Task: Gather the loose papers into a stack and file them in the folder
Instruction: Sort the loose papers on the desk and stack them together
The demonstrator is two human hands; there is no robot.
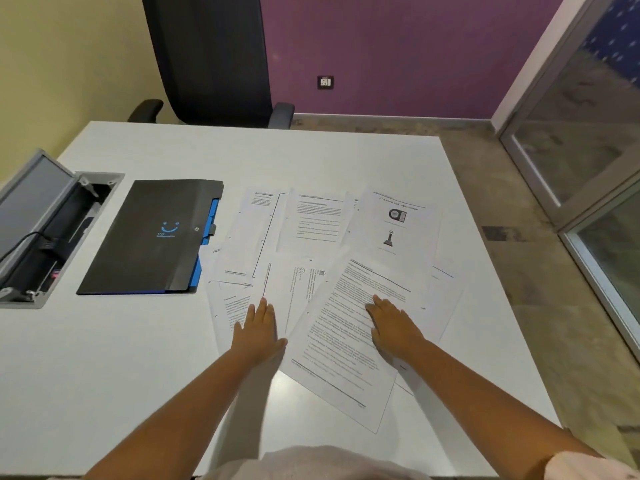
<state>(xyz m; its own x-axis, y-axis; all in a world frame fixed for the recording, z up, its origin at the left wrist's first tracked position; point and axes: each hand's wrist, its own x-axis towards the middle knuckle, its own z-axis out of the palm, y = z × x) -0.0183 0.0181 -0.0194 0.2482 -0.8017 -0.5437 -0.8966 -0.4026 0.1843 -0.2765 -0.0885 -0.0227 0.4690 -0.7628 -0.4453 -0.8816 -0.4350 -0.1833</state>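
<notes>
Several loose printed papers (318,230) lie fanned and overlapping across the middle of the white table (104,358). My left hand (258,329) rests flat, fingers straight, on the sheets at the spread's near left. My right hand (393,323) lies flat on a large tilted text page (346,341) at the near right. A sheet with two pictures (398,223) sits at the far right of the spread. The black folder (152,237) with a blue smile logo and blue tabs lies closed to the left, its right edge touching the papers.
An open grey cable box (52,233) with a black cable is set into the table at the far left. A black office chair (211,60) stands behind the table's far edge. The table's right edge drops to a stone floor beside a glass door (588,150).
</notes>
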